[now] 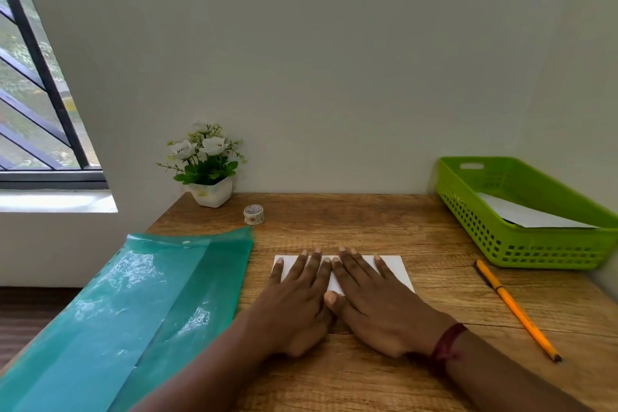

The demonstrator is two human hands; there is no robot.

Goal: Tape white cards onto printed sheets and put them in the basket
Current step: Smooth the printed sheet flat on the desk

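Observation:
A white card [396, 269] lies flat on the wooden desk [334, 221] in front of me. My left hand [297, 298] and my right hand [378, 301] both rest palm down on it, fingers straight and spread, side by side and touching at the thumbs. Much of the card is hidden under them. A small roll of patterned tape [253, 214] stands farther back on the desk, to the left. The green plastic basket [495, 237] sits at the right against the wall, with a white sheet [521, 214] lying inside it.
A teal plastic folder [133, 311] covers the desk's left side and hangs over its edge. An orange pencil [515, 309] lies diagonally at the right, near the basket. A white pot of artificial flowers [205, 167] stands at the back left against the wall.

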